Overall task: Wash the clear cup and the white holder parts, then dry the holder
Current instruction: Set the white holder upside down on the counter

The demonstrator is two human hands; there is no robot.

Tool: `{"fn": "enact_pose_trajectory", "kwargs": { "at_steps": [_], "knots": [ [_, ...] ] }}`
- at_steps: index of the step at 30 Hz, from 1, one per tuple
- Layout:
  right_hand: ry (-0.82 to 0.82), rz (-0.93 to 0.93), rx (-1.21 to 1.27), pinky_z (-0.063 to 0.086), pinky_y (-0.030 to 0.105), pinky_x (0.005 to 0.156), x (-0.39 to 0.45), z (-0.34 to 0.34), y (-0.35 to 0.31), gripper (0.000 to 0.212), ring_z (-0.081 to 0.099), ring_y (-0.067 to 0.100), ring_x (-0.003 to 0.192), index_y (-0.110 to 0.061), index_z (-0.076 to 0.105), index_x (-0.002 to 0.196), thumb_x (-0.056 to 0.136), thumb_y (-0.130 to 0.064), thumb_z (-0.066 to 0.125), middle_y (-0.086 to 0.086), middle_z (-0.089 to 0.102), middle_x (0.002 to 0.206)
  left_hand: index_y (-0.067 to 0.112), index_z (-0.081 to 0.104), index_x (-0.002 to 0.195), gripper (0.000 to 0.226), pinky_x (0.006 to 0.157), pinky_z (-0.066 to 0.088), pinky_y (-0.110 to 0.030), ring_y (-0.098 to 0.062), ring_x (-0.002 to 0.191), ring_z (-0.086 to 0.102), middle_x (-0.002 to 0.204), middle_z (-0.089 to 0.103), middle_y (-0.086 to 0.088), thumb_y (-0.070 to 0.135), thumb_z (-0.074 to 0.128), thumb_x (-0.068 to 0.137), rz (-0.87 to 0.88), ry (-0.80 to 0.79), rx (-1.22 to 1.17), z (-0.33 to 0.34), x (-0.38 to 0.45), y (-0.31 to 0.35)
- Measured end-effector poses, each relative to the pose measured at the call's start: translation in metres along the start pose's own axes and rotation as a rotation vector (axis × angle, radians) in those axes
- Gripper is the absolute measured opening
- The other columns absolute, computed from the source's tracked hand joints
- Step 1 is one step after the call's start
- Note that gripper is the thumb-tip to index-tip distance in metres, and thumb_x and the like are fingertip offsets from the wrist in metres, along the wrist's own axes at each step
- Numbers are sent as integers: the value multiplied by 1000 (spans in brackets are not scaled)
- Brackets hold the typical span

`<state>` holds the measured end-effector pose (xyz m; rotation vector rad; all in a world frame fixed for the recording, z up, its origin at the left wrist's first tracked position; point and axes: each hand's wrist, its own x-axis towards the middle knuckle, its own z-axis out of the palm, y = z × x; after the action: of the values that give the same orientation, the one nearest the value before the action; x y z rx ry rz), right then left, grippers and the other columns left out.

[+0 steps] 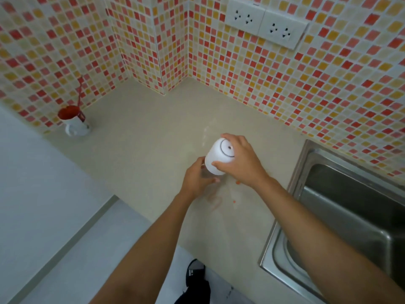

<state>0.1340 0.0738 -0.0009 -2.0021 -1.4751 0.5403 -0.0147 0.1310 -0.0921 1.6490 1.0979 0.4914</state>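
Observation:
A white holder [215, 157] with a dark ring and a small hole on its top end is held above the beige counter [142, 150]. My right hand [241, 160] grips its upper part, fingers curled over the top and side. My left hand [197, 179] wraps around the lower end, where a clear cup [205, 170] shows faintly between the fingers. The cup is mostly hidden by my left hand and the white holder.
A steel sink [341, 216] lies to the right of my hands. A white container with a red lid [73, 121] stands at the counter's far left by the tiled wall. Two wall sockets [265, 23] sit high on the right wall. Small orange spots [234, 201] mark the counter.

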Motion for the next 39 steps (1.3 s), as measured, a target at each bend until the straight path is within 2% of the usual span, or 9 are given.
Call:
{"fn": "enact_pose_trajectory", "kwargs": {
  "at_steps": [5,10,15,20,27,30,33,35,39],
  "knots": [
    [-111,-29,-138,39,33,96,1,12,-2,80,41,26,117,-35,39,141,71,-36,76,0,39,134,15,54,125,70,71,46,-6,-12,96,64,109,65,5,16,89,64,2,-21,-37,-2,1,-3],
    [-131,17,-127,41,34,96,1,27,10,82,44,27,117,-36,38,142,71,-33,77,2,40,135,20,47,136,84,84,53,-19,-11,101,63,120,61,7,20,89,64,49,-56,-58,-8,1,-2],
    [-135,101,72,35,19,88,-4,37,14,96,46,12,112,-36,28,148,69,-27,81,0,41,131,24,48,137,83,91,52,-30,-13,108,60,124,63,5,35,82,63,109,-58,-1,-9,2,0],
    [-29,150,209,39,21,86,-4,40,21,90,50,17,113,-27,35,141,65,-24,83,2,51,128,24,48,138,79,91,49,-24,-13,106,61,119,66,5,31,85,69,119,-67,47,-8,8,-1],
    [-57,132,178,37,23,86,-1,48,20,87,47,16,111,-28,33,141,68,-24,80,5,47,127,23,50,137,70,91,48,-19,-11,105,62,119,67,5,23,81,74,108,-56,79,-7,13,-11],
    [-151,184,321,38,15,86,-1,42,24,89,46,9,115,-31,26,144,73,-24,78,-2,44,131,22,49,137,73,89,44,-12,-10,107,61,120,66,6,22,82,72,110,-57,84,-7,12,-10],
    [-191,285,595,35,18,97,-5,38,26,63,45,5,123,-35,27,144,91,-38,62,-14,45,132,22,49,137,79,91,45,-12,-8,108,61,121,66,7,23,86,68,113,-80,67,-9,13,-9],
    [-146,327,629,32,22,102,-6,40,28,46,44,5,123,-37,32,141,98,-43,48,-18,46,130,21,49,138,80,91,46,-12,-8,107,62,122,66,6,23,86,67,124,-83,68,-10,13,-8],
    [-146,337,655,32,19,95,-5,43,28,37,46,-1,114,-39,34,136,100,-43,42,-20,48,125,21,50,137,78,86,44,-5,-7,104,63,118,67,7,22,86,67,136,-79,78,-11,12,-7]
  ]
}}
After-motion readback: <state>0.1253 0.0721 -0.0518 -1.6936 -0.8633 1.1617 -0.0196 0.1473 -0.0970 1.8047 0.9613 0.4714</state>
